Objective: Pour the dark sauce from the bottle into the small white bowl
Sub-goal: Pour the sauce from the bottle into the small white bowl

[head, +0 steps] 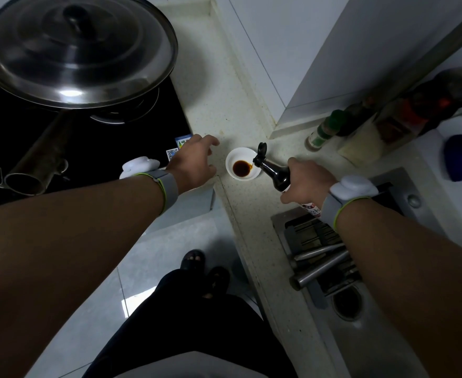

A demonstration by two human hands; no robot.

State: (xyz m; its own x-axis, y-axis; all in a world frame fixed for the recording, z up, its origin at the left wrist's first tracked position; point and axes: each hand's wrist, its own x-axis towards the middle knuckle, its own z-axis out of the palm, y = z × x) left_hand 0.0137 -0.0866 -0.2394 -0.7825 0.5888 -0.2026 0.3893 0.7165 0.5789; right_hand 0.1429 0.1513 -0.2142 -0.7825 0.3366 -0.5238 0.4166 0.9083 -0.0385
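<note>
Right-hand grip [304, 180] is clamped around the body of the dark sauce bottle [274, 175], which is tilted so that its spout is held over the right rim of the small white bowl [243, 163]. The flip cap [261, 148] is hinged open above the spout. A thin stream of dark sauce [251, 165] is seen running from the spout into the bowl, where a dark pool [242, 168] is already gathered at the bottom.

The bowl is placed on the pale counter [218, 110], between the two hands. The left hand [194, 162] is held just beside the bowl's left side, fingers spread apart and clamped on nothing; contact with the bowl is not made.

Progress is judged as mid-pour: sauce is delivered, the bottom of the bowl is covered, and the bottle remains to be righted, closed and set down.

Count: one bottle, one bowl, two hands. Further out, one lidded pan [74, 50] is seen on the hob, and several jars [333, 126] are ranged at the wall.
</note>
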